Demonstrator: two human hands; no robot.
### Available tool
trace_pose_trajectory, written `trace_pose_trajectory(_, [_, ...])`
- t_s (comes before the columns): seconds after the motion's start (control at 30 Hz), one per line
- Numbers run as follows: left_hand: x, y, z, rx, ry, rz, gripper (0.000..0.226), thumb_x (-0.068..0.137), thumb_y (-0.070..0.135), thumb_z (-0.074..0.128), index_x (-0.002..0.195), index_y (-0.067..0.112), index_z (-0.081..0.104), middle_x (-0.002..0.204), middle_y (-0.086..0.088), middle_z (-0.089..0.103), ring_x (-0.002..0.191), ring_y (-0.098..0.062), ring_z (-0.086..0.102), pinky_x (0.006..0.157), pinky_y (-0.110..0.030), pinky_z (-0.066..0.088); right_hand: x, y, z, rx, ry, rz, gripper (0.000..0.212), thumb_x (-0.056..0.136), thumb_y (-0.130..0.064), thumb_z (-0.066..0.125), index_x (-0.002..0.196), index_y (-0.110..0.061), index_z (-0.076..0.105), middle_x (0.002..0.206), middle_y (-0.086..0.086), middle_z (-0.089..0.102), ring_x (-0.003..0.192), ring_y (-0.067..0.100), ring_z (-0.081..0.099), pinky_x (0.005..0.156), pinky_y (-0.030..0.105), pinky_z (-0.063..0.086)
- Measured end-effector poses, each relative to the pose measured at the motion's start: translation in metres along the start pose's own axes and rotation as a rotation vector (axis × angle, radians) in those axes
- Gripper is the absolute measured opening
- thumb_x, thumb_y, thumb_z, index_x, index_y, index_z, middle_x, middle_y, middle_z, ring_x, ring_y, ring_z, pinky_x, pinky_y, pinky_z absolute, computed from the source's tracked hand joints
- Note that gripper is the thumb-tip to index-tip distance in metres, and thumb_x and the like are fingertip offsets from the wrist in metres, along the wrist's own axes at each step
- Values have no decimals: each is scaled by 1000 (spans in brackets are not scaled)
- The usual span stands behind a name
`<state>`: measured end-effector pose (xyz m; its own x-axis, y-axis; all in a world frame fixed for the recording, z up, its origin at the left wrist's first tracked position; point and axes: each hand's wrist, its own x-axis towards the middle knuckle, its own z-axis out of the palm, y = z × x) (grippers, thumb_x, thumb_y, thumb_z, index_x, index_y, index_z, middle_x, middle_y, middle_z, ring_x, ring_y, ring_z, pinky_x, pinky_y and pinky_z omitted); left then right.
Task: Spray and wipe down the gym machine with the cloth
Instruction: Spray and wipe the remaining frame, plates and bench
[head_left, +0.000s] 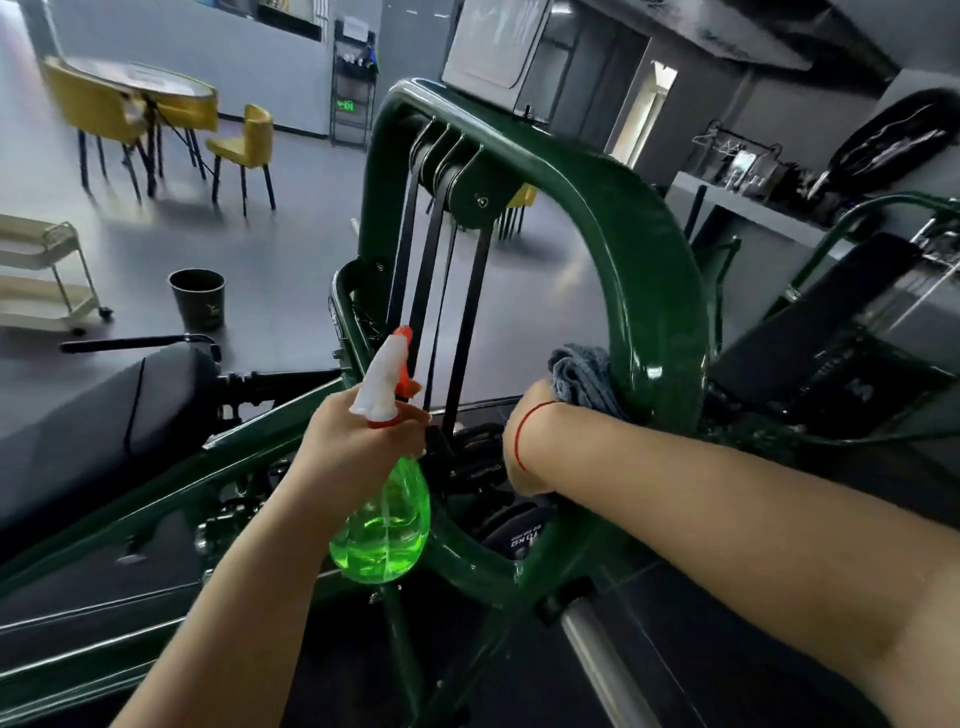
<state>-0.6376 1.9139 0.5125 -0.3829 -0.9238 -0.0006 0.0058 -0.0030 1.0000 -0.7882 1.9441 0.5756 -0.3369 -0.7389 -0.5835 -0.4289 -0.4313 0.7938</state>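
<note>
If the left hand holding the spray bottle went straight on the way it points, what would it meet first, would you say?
Most likely the black belts hanging from the pulleys, just beyond the left hand and its spray bottle; depth is hard to judge, though.

Head view, forward-down, close over green machine frame (649, 270).

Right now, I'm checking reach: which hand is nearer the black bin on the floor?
Left. The left hand, holding the spray bottle, lies below-right of the bin; the right hand, holding the cloth against the green frame, is farther right.
</note>
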Motion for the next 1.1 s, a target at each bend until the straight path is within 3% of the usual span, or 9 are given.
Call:
trace_pose_trajectory(0.1, [-17,1,3,-4,20,-16,38,70,2,75,105,18,72,92,-5,77,85,-33,70,75,-43,57,10,-24,8,132,6,-37,48,101,-34,42,146,-19,42,145,9,47,135,33,43,106,48,36])
trace_pose_trajectory(0.27, [-40,-1,12,9,70,-30,36,58,11,72,94,12,73,88,-9,77,82,-34,68,86,-59,55,22,-62,20,187,34,-68,51,86,-38,59,133,-19,56,135,9,57,125,37,52,97,55,40])
trace_pose_trajectory(0.43, [-60,-6,22,8,135,-50,36,56,10,70,92,12,73,87,-15,76,81,-34,67,83,-53,56,9,-57,25,226,146,-112,31,79,-30,67,106,-24,54,122,7,56,126,34,52,105,53,36])
trace_pose_trajectory(0.57, [-76,-13,31,13,150,-97,36,62,5,73,97,12,71,89,-15,76,81,-32,65,77,-42,51,-18,-27,19,205,215,-93,44,84,-34,63,126,-23,56,135,7,54,132,33,47,110,57,28])
trace_pose_trajectory(0.63, [-81,-17,37,-4,171,-114,40,57,8,71,97,11,72,87,-16,76,80,-29,63,78,-44,51,-37,-5,16,139,324,-28,35,84,-37,61,116,-24,57,125,7,58,126,32,50,111,58,25])
trace_pose_trajectory(0.7, [-85,-20,46,-21,176,-117,41,57,12,68,97,10,72,86,-17,76,79,-31,65,84,-55,54,-55,12,16,95,456,48,21,86,-38,58,101,-23,58,94,3,58,108,27,53,112,58,23])
trace_pose_trajectory(0.8, [-89,-24,61,-36,162,-118,39,58,15,70,97,10,72,84,-16,76,76,-36,65,89,-65,51,-72,41,23,102,755,220,26,93,-39,48,79,-19,56,70,0,49,85,23,45,111,53,22])
trace_pose_trajectory(0.9, [-91,-25,73,-45,148,-129,41,48,24,74,88,16,75,85,-16,76,75,-37,65,90,-65,51,-69,67,44,185,1114,341,22,89,-41,54,94,-22,65,91,0,67,99,27,54,107,48,30])
trace_pose_trajectory(1.1, [-98,-28,74,-29,134,-112,52,49,16,76,100,7,70,88,-17,76,78,-37,65,91,-69,48,-55,27,61,43,998,372,25,95,-23,46,106,-21,68,101,-1,67,113,32,49,114,55,25])
